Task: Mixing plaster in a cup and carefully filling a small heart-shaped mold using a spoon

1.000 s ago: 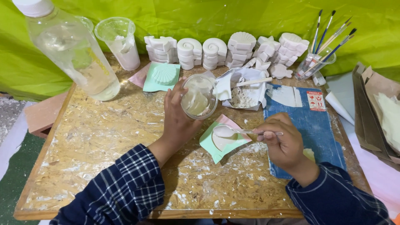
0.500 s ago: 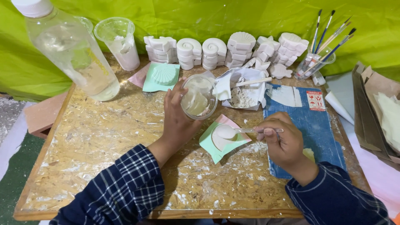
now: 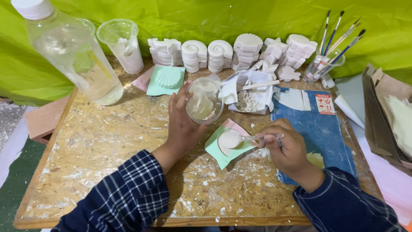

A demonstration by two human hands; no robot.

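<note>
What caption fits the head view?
Left hand tilts a clear plastic cup while right hand spoons white mix into a green mould.

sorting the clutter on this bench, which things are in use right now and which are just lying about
In use: left hand tilting the clear cup; right hand holding the spoon over the green mould.

Lying about: water bottle, plaster casts, brushes, second green mould, powder bag, blue sheet.
</note>
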